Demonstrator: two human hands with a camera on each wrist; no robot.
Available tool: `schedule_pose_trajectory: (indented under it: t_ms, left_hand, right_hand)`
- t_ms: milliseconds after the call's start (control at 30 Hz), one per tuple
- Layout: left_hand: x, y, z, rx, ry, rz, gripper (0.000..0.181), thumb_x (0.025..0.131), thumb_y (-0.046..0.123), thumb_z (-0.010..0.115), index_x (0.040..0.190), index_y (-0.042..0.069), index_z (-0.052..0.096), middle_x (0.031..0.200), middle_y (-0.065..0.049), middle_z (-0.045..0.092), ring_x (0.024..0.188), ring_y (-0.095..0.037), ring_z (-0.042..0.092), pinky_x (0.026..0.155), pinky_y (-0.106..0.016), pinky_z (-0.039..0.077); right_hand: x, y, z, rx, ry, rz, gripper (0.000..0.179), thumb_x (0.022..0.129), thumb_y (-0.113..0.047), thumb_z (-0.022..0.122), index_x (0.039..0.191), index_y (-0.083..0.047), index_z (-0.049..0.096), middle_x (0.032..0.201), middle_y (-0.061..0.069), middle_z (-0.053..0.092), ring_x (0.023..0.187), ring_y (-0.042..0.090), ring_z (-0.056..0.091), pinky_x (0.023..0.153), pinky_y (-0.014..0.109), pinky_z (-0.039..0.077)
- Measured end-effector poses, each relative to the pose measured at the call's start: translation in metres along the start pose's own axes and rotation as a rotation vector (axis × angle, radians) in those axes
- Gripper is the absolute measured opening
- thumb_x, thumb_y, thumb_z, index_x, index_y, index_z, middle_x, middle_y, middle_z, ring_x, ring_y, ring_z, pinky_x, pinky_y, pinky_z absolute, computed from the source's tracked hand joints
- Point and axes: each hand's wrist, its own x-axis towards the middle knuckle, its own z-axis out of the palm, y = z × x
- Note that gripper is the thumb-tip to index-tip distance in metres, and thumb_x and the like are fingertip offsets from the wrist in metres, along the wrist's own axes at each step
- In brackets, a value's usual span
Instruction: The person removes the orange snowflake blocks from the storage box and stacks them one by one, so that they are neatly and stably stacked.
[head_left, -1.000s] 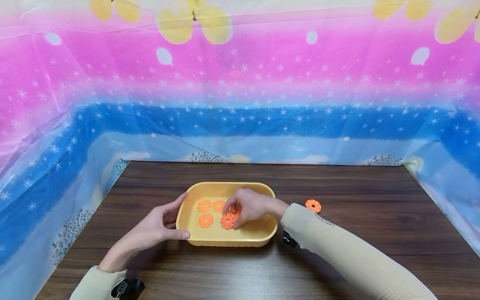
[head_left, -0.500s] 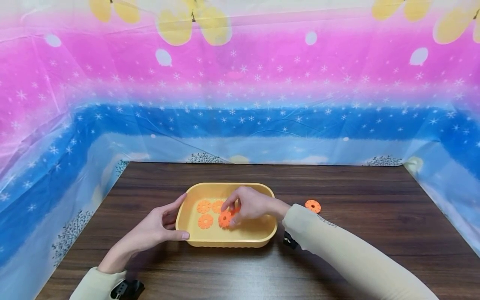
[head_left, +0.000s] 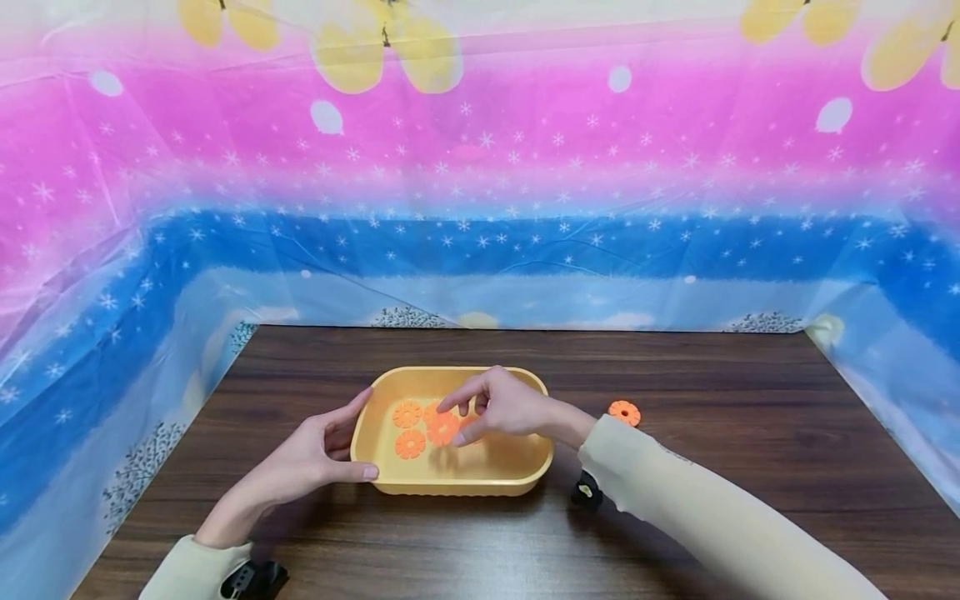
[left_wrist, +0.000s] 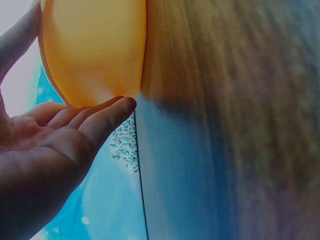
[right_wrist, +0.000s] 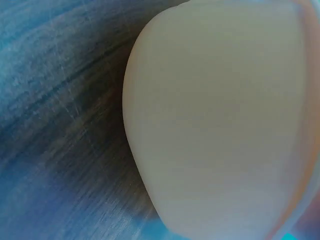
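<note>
A yellow plastic box [head_left: 487, 473] sits on the table. Its left end is gripped by my left hand [head_left: 307, 450], thumb over the front rim and fingers along the outer wall, as the left wrist view also shows on the box [left_wrist: 95, 50]. Inside lie several flat orange notched discs, among them a back-left disc [head_left: 407, 414] and a front-left disc [head_left: 410, 444]. My right hand [head_left: 513, 404] is over the box with thumb and index finger spread apart. Right at their tips is another orange disc [head_left: 442, 428], overlapping the one behind it. That hand partly hides a further disc.
One more orange disc [head_left: 624, 413] lies on the dark wooden table [head_left: 712, 392], right of the box and close to the right sleeve [head_left: 660, 467]. A patterned cloth [head_left: 480, 242] encloses the table at the back and sides.
The right hand's thumb and index finger have parted and drawn back slightly to the right. The disc they pinched has shifted left and is let go. The left hand stays put.
</note>
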Motion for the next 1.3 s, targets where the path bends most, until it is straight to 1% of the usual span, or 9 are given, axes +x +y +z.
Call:
schedule_pose_trajectory:
  t_ms: [133, 300, 467, 567, 767, 900, 1000, 1167, 1300]
  left_hand:
    - [0.001, -0.001, 0.000, -0.004, 0.001, 0.001, 0.106, 0.088, 0.010, 0.084, 0.168, 0.010, 0.014, 0.165, -0.032, 0.025, 0.139, -0.045, 0.049, 0.096, -0.034, 0.058]
    - [0.001, -0.002, 0.000, -0.012, -0.001, 0.004, 0.106, 0.088, 0.009, 0.084, 0.168, 0.011, 0.014, 0.165, -0.031, 0.026, 0.140, -0.045, 0.049, 0.096, -0.033, 0.058]
    - [0.001, -0.001, -0.001, -0.015, -0.003, -0.001, 0.107, 0.088, 0.010, 0.084, 0.168, 0.011, 0.013, 0.166, -0.031, 0.025, 0.140, -0.045, 0.049, 0.096, -0.034, 0.058]
    - [0.001, -0.001, -0.001, -0.006, 0.000, 0.000, 0.107, 0.088, 0.010, 0.084, 0.168, 0.010, 0.013, 0.166, -0.031, 0.024, 0.140, -0.045, 0.049, 0.096, -0.034, 0.058]
    - [0.001, -0.001, 0.000, -0.001, -0.001, 0.004, 0.107, 0.088, 0.010, 0.084, 0.168, 0.009, 0.013, 0.166, -0.031, 0.024, 0.141, -0.046, 0.048, 0.097, -0.033, 0.058]
    - [0.001, -0.001, 0.000, 0.005, -0.003, 0.006, 0.106, 0.089, 0.010, 0.084, 0.168, 0.008, 0.013, 0.166, -0.032, 0.025, 0.140, -0.047, 0.048, 0.097, -0.033, 0.058]
    - [0.001, -0.001, 0.000, 0.012, -0.002, 0.009, 0.106, 0.089, 0.010, 0.084, 0.168, 0.008, 0.013, 0.165, -0.032, 0.025, 0.140, -0.047, 0.048, 0.097, -0.033, 0.058]
    - [0.001, 0.000, 0.000, 0.019, 0.004, 0.006, 0.107, 0.088, 0.011, 0.084, 0.168, 0.009, 0.013, 0.165, -0.031, 0.026, 0.140, -0.045, 0.049, 0.097, -0.033, 0.057]
    - [0.001, 0.001, 0.001, 0.011, 0.008, -0.008, 0.107, 0.088, 0.011, 0.085, 0.168, 0.010, 0.013, 0.165, -0.032, 0.027, 0.138, -0.044, 0.052, 0.096, -0.034, 0.058]
  right_hand:
    - [-0.006, -0.003, -0.002, 0.033, 0.030, -0.004, 0.041, 0.081, -0.013, 0.091, 0.120, -0.009, 0.080, 0.092, 0.004, 0.064, 0.059, 0.016, 0.037, 0.055, 0.024, 0.032]
    - [-0.013, -0.004, -0.006, 0.054, 0.057, -0.007, 0.039, 0.082, -0.014, 0.090, 0.120, -0.014, 0.080, 0.092, 0.003, 0.065, 0.071, 0.021, 0.047, 0.060, 0.025, 0.036]
    - [-0.021, -0.004, -0.012, 0.089, 0.096, -0.004, 0.042, 0.081, -0.013, 0.091, 0.121, -0.010, 0.079, 0.097, 0.016, 0.064, 0.071, 0.020, 0.045, 0.063, 0.026, 0.037]
    - [-0.026, -0.004, -0.016, 0.096, 0.116, -0.002, 0.044, 0.081, -0.012, 0.091, 0.123, -0.010, 0.079, 0.099, 0.020, 0.061, 0.072, 0.020, 0.044, 0.065, 0.027, 0.038]
    - [-0.039, -0.003, -0.026, 0.101, 0.149, -0.001, 0.044, 0.082, -0.012, 0.090, 0.124, -0.016, 0.079, 0.089, 0.014, 0.055, 0.076, 0.021, 0.044, 0.067, 0.028, 0.040]
    - [-0.048, -0.001, -0.033, 0.086, 0.174, 0.003, 0.043, 0.082, -0.016, 0.090, 0.124, -0.018, 0.079, 0.077, 0.004, 0.045, 0.077, 0.020, 0.043, 0.068, 0.028, 0.037]
    - [-0.055, 0.001, -0.039, 0.076, 0.193, 0.003, 0.043, 0.082, -0.016, 0.090, 0.123, -0.016, 0.079, 0.073, 0.000, 0.039, 0.074, 0.019, 0.040, 0.068, 0.027, 0.036]
    - [-0.068, 0.006, -0.049, 0.087, 0.223, 0.022, 0.044, 0.082, -0.013, 0.090, 0.124, -0.013, 0.078, 0.071, 0.001, 0.037, 0.070, 0.018, 0.038, 0.063, 0.026, 0.035]
    - [-0.078, 0.016, -0.056, 0.097, 0.242, 0.036, 0.044, 0.083, -0.013, 0.089, 0.125, -0.011, 0.078, 0.070, 0.002, 0.037, 0.070, 0.017, 0.038, 0.058, 0.025, 0.033]
